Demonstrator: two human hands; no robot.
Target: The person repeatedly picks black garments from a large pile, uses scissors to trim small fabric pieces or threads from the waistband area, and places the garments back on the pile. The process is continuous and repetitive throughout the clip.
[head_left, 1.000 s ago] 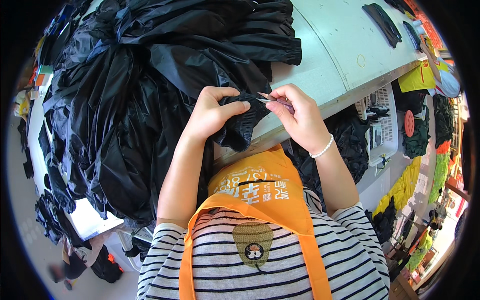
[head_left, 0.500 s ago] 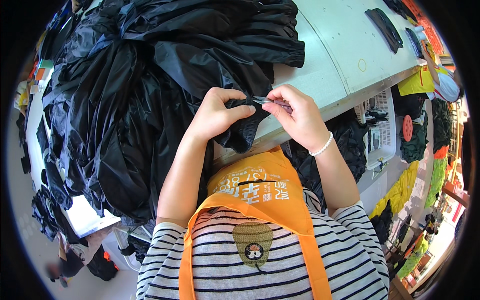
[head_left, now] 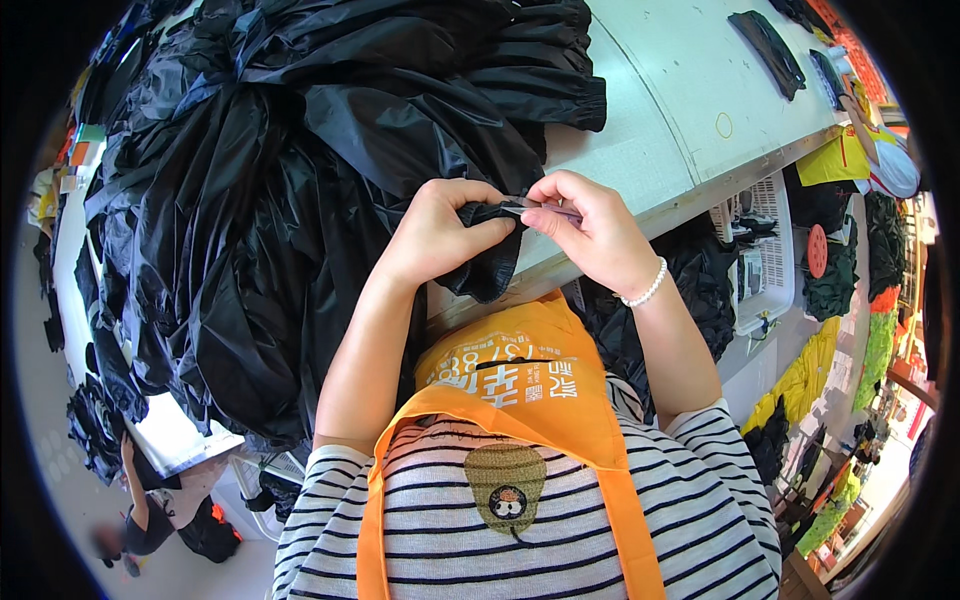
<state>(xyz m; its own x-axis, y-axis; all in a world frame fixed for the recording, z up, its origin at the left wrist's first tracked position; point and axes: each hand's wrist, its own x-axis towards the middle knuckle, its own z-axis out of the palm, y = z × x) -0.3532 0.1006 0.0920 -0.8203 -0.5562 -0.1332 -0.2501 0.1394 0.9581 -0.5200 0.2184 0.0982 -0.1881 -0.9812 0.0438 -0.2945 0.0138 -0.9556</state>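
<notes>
My left hand (head_left: 437, 238) pinches the gathered, ribbed cuff (head_left: 488, 262) of a black garment between thumb and fingers. This cuff hangs at the table's near edge and belongs to the shiny black cloth around it. In my right hand (head_left: 588, 232) are small thread snips (head_left: 520, 208), their thin metal tip pointing left at the cuff by my left thumb. Fingers cover most of the snips' body. Both hands nearly meet over the cuff. A large heap of black garments (head_left: 240, 230) spreads over the left side, with elastic hems at its far right end.
The pale table (head_left: 640, 160) runs off to the upper right, with folded dark cloth (head_left: 768, 52) on it. Below its edge stand a white plastic basket (head_left: 768, 265) and more black cloth (head_left: 670, 300). Other people (head_left: 150, 520) are at the lower left and far right.
My right hand has shifted slightly left, bringing the snips' tip closer to my left thumb. At the lower left, another person's arm now reaches up to the dark cloth.
</notes>
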